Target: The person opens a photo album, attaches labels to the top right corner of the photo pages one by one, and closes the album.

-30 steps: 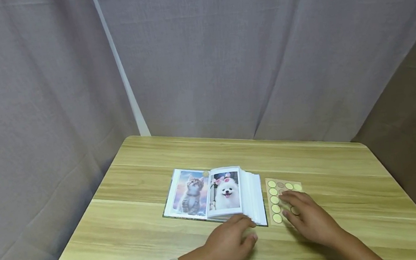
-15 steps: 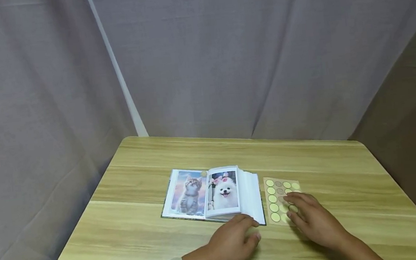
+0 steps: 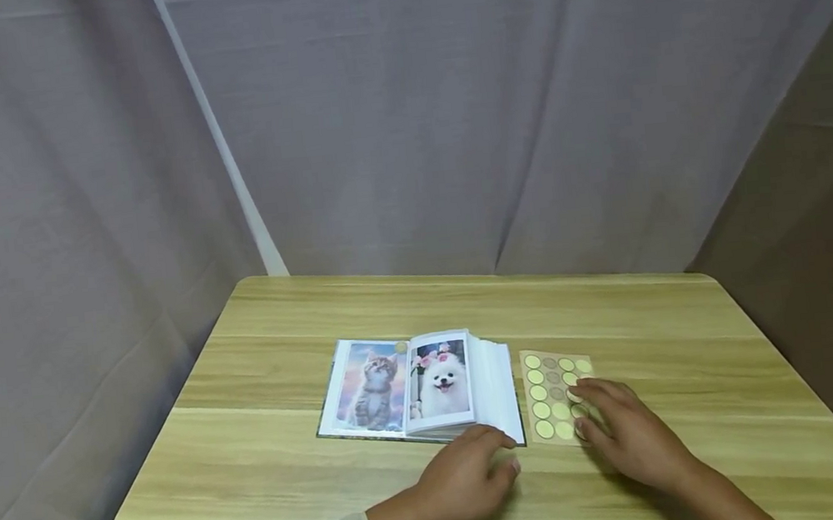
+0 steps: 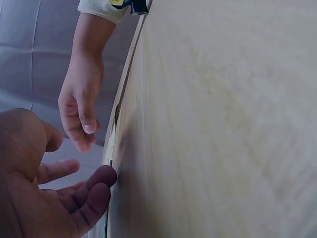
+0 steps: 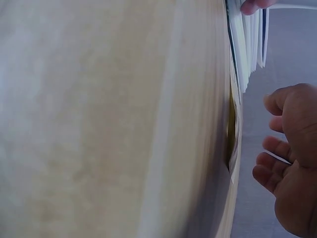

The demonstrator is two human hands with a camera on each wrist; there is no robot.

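Sheet of circles (image 3: 556,394), corner hidden by right hand (image 3: 633,437), left hand (image 3: 462,478) overlapping album (image 3: 408,386), each grip loosely parted

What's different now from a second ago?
The right hand moved a little to the right over the sticker sheet, so more round stickers show. The left hand shifted slightly right too, by the photo album. Nothing was visibly picked up or let go. The album stayed open at the kitten picture and dog picture.

free gap btwn l hand (image 3: 462,477) & r hand (image 3: 635,440); album (image 3: 496,395) blocks fwd of l hand
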